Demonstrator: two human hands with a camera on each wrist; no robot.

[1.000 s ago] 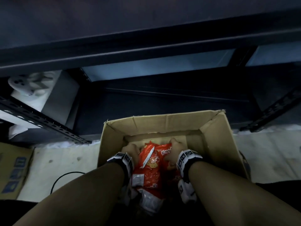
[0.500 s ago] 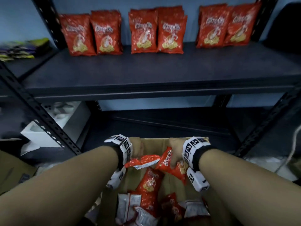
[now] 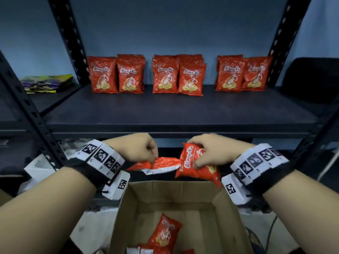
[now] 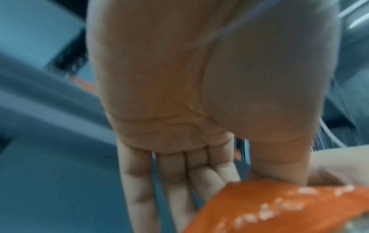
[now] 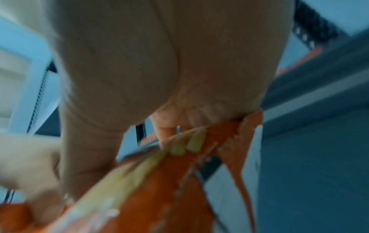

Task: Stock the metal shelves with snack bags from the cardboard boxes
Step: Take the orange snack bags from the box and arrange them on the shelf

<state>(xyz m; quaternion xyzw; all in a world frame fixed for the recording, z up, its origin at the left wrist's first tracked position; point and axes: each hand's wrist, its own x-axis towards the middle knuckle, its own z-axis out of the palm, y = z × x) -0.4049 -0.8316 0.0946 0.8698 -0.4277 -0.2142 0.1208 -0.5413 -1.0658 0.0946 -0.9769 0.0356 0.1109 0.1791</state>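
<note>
Six stacks of bags (image 3: 178, 76) line your shelf (image 3: 165, 114); your hands each grip another, with more left in the box (image 3: 229, 217).

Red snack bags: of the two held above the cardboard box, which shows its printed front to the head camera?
The red snack bag gripped by the right hand; the left hand's bag lies edge-on.

Glossy snack bags (image 3: 166, 76), matt cardboard box (image 3: 176, 194)
</note>
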